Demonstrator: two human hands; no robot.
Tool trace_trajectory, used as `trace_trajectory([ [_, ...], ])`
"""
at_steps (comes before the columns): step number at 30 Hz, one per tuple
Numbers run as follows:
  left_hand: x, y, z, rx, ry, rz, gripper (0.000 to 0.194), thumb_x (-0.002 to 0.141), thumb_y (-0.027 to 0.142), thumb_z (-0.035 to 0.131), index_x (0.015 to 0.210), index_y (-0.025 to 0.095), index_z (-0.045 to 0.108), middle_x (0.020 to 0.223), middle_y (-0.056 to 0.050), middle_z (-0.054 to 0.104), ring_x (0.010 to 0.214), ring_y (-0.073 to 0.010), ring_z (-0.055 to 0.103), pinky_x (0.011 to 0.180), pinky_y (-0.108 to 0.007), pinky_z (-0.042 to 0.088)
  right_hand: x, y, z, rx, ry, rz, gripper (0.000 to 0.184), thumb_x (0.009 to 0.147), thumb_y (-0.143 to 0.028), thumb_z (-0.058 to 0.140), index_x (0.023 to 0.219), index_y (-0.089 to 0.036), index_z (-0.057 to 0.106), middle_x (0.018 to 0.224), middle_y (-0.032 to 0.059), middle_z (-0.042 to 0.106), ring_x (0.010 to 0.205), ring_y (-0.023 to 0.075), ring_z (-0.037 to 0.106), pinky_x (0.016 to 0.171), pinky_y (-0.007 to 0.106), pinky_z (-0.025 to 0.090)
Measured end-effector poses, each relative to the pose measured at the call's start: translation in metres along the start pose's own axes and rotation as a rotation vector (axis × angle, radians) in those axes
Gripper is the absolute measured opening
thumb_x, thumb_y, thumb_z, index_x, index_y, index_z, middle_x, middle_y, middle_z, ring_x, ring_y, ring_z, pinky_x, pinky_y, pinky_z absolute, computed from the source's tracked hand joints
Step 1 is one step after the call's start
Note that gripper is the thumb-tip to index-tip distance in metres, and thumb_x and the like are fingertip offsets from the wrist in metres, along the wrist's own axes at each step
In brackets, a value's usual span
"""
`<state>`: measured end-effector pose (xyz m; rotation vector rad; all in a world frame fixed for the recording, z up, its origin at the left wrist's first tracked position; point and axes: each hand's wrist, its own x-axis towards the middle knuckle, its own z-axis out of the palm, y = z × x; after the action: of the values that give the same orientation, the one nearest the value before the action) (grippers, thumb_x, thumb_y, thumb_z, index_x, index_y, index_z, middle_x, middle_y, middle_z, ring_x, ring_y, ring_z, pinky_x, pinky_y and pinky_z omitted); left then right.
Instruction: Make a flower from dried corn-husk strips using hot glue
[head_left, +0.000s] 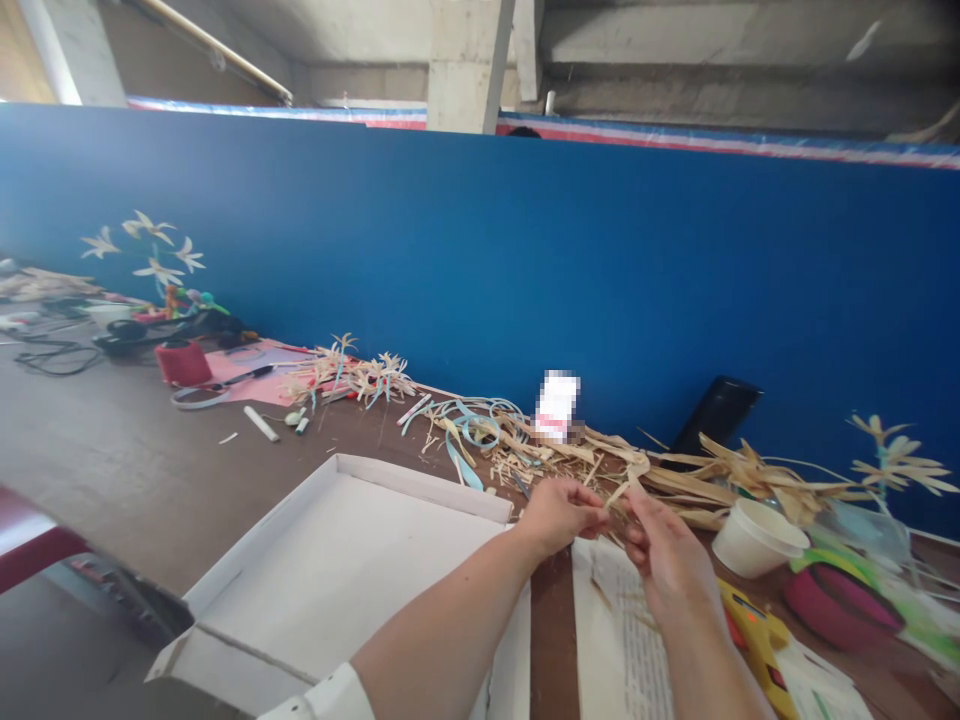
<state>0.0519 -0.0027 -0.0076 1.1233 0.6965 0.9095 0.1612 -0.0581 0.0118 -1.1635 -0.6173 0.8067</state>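
My left hand (559,515) and my right hand (667,550) are close together above the brown table, fingertips pinched. Between them runs a narrow pale strip of dried husk (619,493), one end in each hand. Just behind lies a heap of tan dried husks (720,475), with short cut bits (517,465) and curled light-blue ribbon (480,425) to its left. Under my hands is a printed paper sheet (622,630) with loose scraps on it. A dark-handled tool beside my left fingers is mostly hidden.
An open white cardboard box (345,560) lies left of my arm. On the right stand a white paper cup (757,540), a yellow glue gun (754,630) and a magenta round pouch (840,605). Husk flowers (375,375) lie further left. A blue partition (450,250) closes the back.
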Motion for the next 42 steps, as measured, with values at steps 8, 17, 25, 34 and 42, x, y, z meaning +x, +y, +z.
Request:
trace_trajectory([
  [8,-0.001,0.002,0.001,0.040,-0.047,-0.031,0.024,0.059,0.023,0.075,0.073,0.012,0.059,0.057,-0.001,0.061,0.056,-0.0124,0.061,0.058,-0.026,0.051,0.004,0.009,-0.006,-0.073,0.025,-0.088,0.039,0.054,-0.038,0.079,0.084,-0.016,0.067,0.050,-0.0051,0.047,0.045,0.0064,0.036,0.037,0.017,0.026],
  [17,-0.005,0.005,0.000,0.009,-0.085,-0.019,0.040,0.058,0.028,0.076,0.094,0.013,0.066,0.067,-0.003,0.064,0.057,-0.0121,0.061,0.060,-0.028,0.051,0.003,0.007,-0.003,-0.055,0.021,-0.064,0.034,0.054,-0.037,0.079,0.078,-0.016,0.067,0.054,-0.0037,0.050,0.047,0.0056,0.035,0.037,0.016,0.026],
  [25,0.000,-0.002,-0.001,0.017,-0.070,0.009,0.026,0.060,0.031,0.074,0.075,0.011,0.065,0.060,-0.002,0.062,0.057,-0.0128,0.061,0.060,-0.027,0.051,0.002,0.007,-0.003,-0.051,0.014,-0.052,0.035,0.054,-0.038,0.079,0.077,-0.016,0.067,0.056,-0.0028,0.052,0.046,0.0052,0.035,0.035,0.016,0.025],
  [34,-0.006,0.006,0.001,-0.048,-0.122,-0.042,0.036,0.053,0.038,0.077,0.071,0.010,0.063,0.065,-0.005,0.064,0.059,-0.0131,0.062,0.063,-0.028,0.051,0.001,0.002,-0.004,0.074,-0.006,-0.001,0.035,0.051,-0.031,0.081,0.077,-0.015,0.064,0.058,-0.0033,0.053,0.045,0.0040,0.039,0.034,0.013,0.026],
  [42,-0.008,0.006,0.002,-0.050,-0.149,-0.045,0.041,0.050,0.041,0.078,0.072,0.010,0.063,0.064,-0.004,0.063,0.059,-0.0139,0.062,0.067,-0.032,0.051,0.007,0.002,-0.011,0.199,-0.131,0.108,0.026,0.057,-0.026,0.078,0.070,-0.014,0.058,0.060,-0.0038,0.052,0.040,0.0004,0.033,0.029,0.009,0.022],
])
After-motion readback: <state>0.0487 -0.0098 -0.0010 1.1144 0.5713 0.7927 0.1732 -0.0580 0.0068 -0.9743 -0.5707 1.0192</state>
